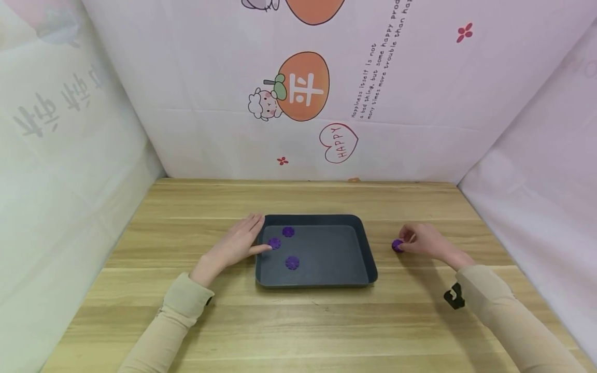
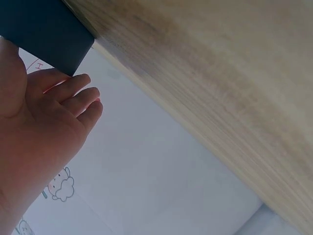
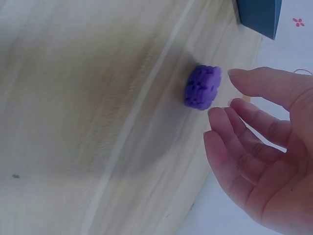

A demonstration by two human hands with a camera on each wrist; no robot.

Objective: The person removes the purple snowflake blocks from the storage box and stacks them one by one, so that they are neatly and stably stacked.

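Observation:
A dark blue-grey tray (image 1: 326,254) lies on the table with three purple notched plastic discs (image 1: 292,263) in its left part. My left hand (image 1: 239,241) lies at the tray's left rim, fingers straight along the outside. Its thumb reaches over the rim, the tip right at one purple disc (image 1: 274,243). To the right of the tray, a short stack of purple notched discs (image 3: 203,87) stands on the table. My right hand (image 3: 264,142) is close beside this stack, thumb and fingers spread on either side, with a gap showing between thumb and stack.
The wood-grain table (image 1: 298,331) carries the tray near its middle. White printed cloth (image 1: 210,103) hangs behind the table and along both sides. Under the right sleeve, a black strap piece (image 1: 454,296) dangles at the wrist.

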